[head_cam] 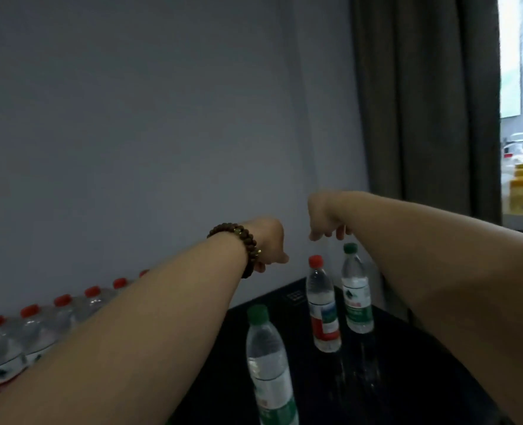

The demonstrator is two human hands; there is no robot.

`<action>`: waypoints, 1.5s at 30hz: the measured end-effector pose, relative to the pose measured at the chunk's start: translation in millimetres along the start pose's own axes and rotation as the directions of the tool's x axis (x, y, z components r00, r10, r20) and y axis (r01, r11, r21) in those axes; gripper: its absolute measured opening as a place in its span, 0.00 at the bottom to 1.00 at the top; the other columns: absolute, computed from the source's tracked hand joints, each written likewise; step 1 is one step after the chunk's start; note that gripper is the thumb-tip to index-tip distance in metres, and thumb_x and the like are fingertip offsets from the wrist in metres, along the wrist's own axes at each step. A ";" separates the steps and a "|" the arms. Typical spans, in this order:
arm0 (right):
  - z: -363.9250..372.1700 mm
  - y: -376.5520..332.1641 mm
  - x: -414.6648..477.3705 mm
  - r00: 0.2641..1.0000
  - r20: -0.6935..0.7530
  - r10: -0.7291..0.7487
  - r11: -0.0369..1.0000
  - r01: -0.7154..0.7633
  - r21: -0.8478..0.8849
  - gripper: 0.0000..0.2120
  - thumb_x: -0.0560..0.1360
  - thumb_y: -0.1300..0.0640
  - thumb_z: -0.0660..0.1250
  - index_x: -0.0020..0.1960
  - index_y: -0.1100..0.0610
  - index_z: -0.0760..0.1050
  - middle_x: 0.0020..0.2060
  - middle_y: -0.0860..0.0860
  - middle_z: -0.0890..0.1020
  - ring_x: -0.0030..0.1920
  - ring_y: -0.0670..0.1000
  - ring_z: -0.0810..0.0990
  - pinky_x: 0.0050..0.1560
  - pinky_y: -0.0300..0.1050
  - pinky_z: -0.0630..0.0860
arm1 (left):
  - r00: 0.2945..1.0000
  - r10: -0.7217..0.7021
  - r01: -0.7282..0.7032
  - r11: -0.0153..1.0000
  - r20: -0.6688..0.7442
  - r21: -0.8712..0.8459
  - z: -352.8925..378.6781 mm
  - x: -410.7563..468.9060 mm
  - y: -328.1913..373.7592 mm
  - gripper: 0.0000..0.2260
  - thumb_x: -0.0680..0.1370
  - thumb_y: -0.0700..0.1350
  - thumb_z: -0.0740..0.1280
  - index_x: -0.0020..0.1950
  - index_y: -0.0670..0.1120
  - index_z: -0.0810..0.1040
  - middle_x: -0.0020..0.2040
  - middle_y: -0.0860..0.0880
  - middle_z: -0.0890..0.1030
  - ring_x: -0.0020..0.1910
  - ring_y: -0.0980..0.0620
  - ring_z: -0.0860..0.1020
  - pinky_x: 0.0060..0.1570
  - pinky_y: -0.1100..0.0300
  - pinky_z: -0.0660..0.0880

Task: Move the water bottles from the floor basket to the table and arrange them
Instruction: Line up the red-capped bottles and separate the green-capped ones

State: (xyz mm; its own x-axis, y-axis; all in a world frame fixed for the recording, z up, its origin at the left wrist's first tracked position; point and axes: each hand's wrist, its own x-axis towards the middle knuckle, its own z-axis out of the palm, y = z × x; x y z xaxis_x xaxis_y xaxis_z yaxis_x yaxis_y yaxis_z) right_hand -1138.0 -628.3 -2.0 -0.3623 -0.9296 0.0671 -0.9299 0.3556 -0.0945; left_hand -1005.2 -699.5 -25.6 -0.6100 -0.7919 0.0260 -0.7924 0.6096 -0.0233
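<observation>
Three water bottles stand upright on the dark table [392, 388]: a green-capped bottle [269, 363] nearest me, a red-capped bottle [323, 311] behind it, and a second green-capped bottle [357, 296] just right of that one. Both my arms reach forward over the table. My left hand [269, 243], with a bead bracelet on its wrist, hangs bent down to the left of the red cap and holds nothing. My right hand [326, 217] hovers just above the two far bottles with its fingers dangling loosely, clear of the caps. The floor basket is out of view.
A row of several red-capped bottles [30, 329] runs along the grey wall at the left, partly hidden by my left forearm. A dark curtain [422, 102] hangs at the right beside a window sill holding a yellow bottle [521, 188].
</observation>
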 end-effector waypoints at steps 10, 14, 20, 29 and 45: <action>73.8 104.0 63.3 0.995 -0.097 0.040 0.994 -0.050 -0.101 0.21 0.78 0.48 0.68 0.66 0.59 0.77 0.62 0.56 0.81 0.59 0.61 0.81 0.60 0.51 0.80 | 0.995 0.096 -0.091 0.965 -0.008 0.247 44.2 71.6 78.1 0.23 0.84 0.56 0.63 0.70 0.40 0.74 0.58 0.44 0.82 0.41 0.48 0.76 0.42 0.57 0.73; 99.2 109.5 87.1 0.996 -0.089 0.030 0.998 -0.035 -0.051 0.26 0.81 0.47 0.66 0.76 0.56 0.69 0.68 0.57 0.78 0.64 0.61 0.78 0.63 0.52 0.77 | 0.991 0.132 -0.129 0.973 -0.003 0.189 57.4 93.1 91.8 0.25 0.85 0.57 0.59 0.76 0.42 0.67 0.65 0.43 0.79 0.53 0.44 0.80 0.47 0.56 0.72; 121.8 107.1 105.9 0.994 -0.106 -0.011 0.995 0.000 -0.100 0.20 0.83 0.51 0.66 0.71 0.60 0.73 0.65 0.59 0.79 0.62 0.60 0.80 0.54 0.49 0.76 | 0.992 0.109 -0.122 0.920 0.055 0.373 81.1 110.9 94.0 0.17 0.85 0.52 0.61 0.45 0.41 0.77 0.33 0.49 0.72 0.40 0.50 0.78 0.44 0.57 0.72; 89.1 68.8 92.1 0.987 -0.122 -0.102 0.980 0.079 -0.181 0.14 0.79 0.60 0.68 0.64 0.61 0.77 0.60 0.59 0.81 0.58 0.60 0.81 0.52 0.49 0.77 | 0.996 0.056 -0.042 0.982 -0.071 0.187 34.5 84.1 48.5 0.14 0.81 0.54 0.69 0.50 0.42 0.81 0.36 0.49 0.79 0.41 0.49 0.81 0.42 0.56 0.79; -99.5 -92.3 -57.3 0.786 -0.563 -0.255 0.948 0.317 0.013 0.14 0.78 0.60 0.62 0.59 0.60 0.81 0.57 0.56 0.84 0.56 0.58 0.82 0.55 0.47 0.81 | 0.859 -0.095 0.162 0.983 -0.504 0.091 -135.6 -113.5 -71.7 0.14 0.82 0.52 0.67 0.59 0.43 0.83 0.57 0.44 0.83 0.56 0.44 0.80 0.55 0.53 0.77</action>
State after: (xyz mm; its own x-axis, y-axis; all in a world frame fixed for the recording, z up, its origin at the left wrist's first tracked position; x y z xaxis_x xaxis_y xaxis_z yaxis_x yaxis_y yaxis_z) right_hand -1037.7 -598.2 101.7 -0.0833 -0.7668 0.6365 -0.9959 0.0409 -0.0811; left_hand -879.5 -648.6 108.6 -0.4496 -0.7206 0.5278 -0.8773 0.4673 -0.1093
